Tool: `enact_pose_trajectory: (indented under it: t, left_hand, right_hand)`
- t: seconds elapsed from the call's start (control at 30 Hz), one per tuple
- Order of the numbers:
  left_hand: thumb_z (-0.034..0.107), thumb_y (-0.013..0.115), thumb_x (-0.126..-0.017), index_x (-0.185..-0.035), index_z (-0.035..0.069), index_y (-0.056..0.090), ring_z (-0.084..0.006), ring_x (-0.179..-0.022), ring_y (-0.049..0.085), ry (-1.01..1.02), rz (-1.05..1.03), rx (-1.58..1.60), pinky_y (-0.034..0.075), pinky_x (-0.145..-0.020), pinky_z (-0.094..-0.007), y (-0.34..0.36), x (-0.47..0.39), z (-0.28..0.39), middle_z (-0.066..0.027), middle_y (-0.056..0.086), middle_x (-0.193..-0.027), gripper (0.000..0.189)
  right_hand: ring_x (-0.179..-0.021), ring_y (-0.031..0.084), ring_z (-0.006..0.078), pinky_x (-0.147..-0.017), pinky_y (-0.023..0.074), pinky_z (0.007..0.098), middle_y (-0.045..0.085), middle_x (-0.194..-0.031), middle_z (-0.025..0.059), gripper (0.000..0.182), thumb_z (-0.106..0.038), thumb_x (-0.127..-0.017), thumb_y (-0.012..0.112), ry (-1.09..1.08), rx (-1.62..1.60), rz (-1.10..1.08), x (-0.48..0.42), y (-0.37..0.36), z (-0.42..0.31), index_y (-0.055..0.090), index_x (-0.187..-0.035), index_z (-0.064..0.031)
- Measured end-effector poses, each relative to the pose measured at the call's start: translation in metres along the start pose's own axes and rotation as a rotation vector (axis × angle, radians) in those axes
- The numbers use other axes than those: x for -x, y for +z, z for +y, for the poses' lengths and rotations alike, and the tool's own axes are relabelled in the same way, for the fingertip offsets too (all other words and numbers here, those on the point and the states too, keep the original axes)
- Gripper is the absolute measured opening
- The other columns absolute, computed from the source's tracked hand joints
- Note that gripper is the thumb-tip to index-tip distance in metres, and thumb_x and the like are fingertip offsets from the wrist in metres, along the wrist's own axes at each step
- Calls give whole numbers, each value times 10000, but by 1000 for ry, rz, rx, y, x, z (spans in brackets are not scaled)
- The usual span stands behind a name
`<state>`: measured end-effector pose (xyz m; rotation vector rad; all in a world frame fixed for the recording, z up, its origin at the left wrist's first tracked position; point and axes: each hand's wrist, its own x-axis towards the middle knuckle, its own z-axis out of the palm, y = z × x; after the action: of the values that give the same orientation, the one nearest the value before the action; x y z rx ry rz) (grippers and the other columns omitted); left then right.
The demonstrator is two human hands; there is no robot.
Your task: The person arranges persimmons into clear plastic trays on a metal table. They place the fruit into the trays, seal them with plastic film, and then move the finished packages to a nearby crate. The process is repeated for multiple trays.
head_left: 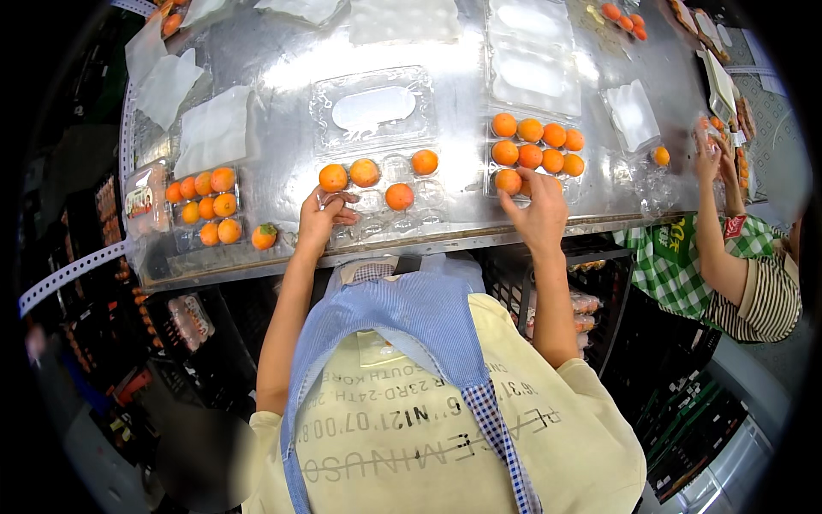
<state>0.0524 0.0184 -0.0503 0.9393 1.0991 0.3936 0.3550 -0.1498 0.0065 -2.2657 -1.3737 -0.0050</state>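
My left hand [324,218] is at the left side of a clear plastic clamshell tray [411,221] with round cells. Its fingers are apart, just below a persimmon [332,178], and no fruit shows in them. Several persimmons sit in this tray among vacant cells; its clear lid [376,106] lies folded back behind. On the right, a second tray [573,193] bears rows of persimmons. My right hand [541,209] reaches over its front row, thumb and index finger around the leftmost persimmon [508,182]. That hand partly hides other fruit in the row.
A partly filled tray [192,239] and a loose persimmon [264,237] lie at left on the metal table [282,128]. White padding sheets [214,132] lie behind. At right, a co-worker's hands [713,154] handle a package near a scale [716,83]. Black crates [616,289] stand below the table edge.
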Motion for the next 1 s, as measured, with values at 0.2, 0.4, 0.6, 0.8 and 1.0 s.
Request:
enact_pose_trajectory:
  t: [0.2, 0.4, 0.6, 0.8, 1.0]
  left_hand:
    - [0, 438, -857, -1095, -39, 460, -215, -677, 646, -5, 20, 6, 538, -589, -273, 1, 2, 1, -148, 619, -927, 241]
    - [20, 455, -860, -1068, -29, 479, -201, -683, 646, 1, 15, 4, 535, -592, -267, 0, 1, 0, -143, 625, -938, 215]
    - [22, 458, -859, -1062, -25, 483, -195, -683, 646, 22, -1, 5, 529, -585, -259, 1, 2, -1, -141, 626, -937, 209]
    - [11, 450, -846, -1115, -32, 469, -218, -668, 644, 28, -7, 12, 541, -595, -284, -1, 1, -1, -157, 614, -927, 273]
    - [17, 458, -857, -1120, -23, 477, -197, -664, 637, 22, 11, -23, 545, -584, -287, -2, -1, -4, -136, 635, -924, 267]
  right_hand:
    - [-806, 563, 252, -704, 464, 357, 605, -888, 66, 384, -241, -637, 757, -75, 102, 29, 1, 6, -6, 630, -959, -75]
    - [-839, 557, 239, -711, 454, 344, 604, -905, 70, 404, -175, -626, 763, -177, -131, 8, -13, 10, -43, 617, -988, -74]
    - [-850, 560, 245, -741, 447, 350, 602, -959, 60, 377, -111, -636, 731, -295, -140, -187, -33, 46, -87, 615, -993, -81]
    - [-800, 558, 230, -703, 452, 344, 594, -931, 57, 415, -87, -631, 733, -340, -273, -294, -45, 54, -74, 616, -1029, -84]
    - [-641, 466, 57, -571, 391, 201, 568, -874, -14, 376, -119, -703, 755, 306, -954, -329, -28, 30, -26, 600, -1035, -36]
